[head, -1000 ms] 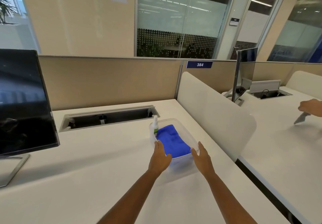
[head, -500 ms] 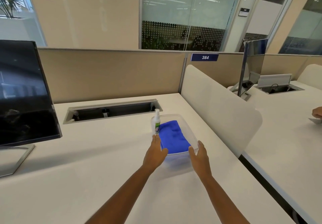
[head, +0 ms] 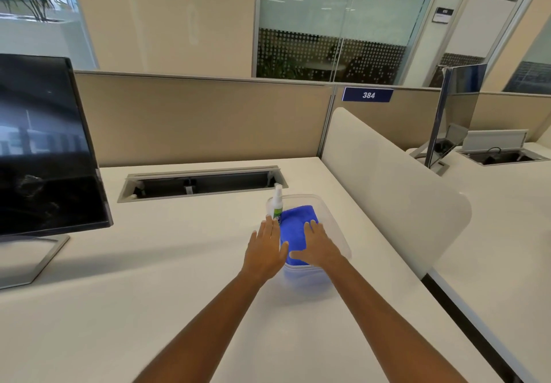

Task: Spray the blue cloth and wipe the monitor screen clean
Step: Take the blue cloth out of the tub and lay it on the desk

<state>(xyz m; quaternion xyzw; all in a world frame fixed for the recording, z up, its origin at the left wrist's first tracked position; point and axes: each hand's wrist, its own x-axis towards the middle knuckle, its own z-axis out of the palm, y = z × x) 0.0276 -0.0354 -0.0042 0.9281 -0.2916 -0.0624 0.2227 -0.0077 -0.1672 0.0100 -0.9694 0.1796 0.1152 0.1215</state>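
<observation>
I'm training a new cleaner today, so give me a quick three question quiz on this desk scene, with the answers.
1. True or false: the spray bottle stands upright at the clear tub's far left corner.
2. What does the right hand rest on?
A. the monitor
B. the blue cloth
C. the desk
3. What number is on the partition sign?

Key: 1 true. 2 B. 3 384.

Both hands over tub (head: 334, 218) — R hand (head: 319, 245) on cloth (head: 295, 227).
</observation>
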